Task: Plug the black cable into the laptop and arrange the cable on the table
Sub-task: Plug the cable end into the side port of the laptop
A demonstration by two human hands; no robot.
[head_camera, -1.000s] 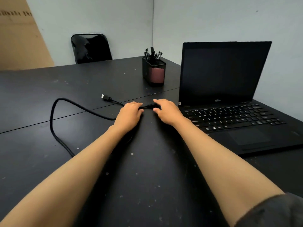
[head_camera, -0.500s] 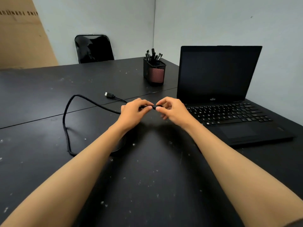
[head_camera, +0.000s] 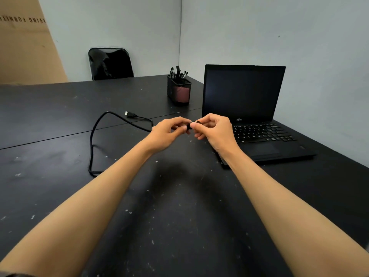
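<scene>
Both hands are raised just above the black table, meeting in front of the open laptop's left edge; the left hand and the right hand each pinch one end of the black cable between thumb and fingertips, fingers narrowly closed around it. What sits between the two pinches is small and dark, probably the connector, though its shape is hard to make out. From the left hand the cable runs leftward over the table, bends into a wide loop that comes down toward the near side, and disappears behind the left forearm; its other plug, with a pale metal tip, lies loose on the table left of the hands, well apart from the laptop. The laptop's screen is dark; a mesh pen holder with pens stands behind the hands, just left of the laptop; a black chair stands at the far side of the table.
</scene>
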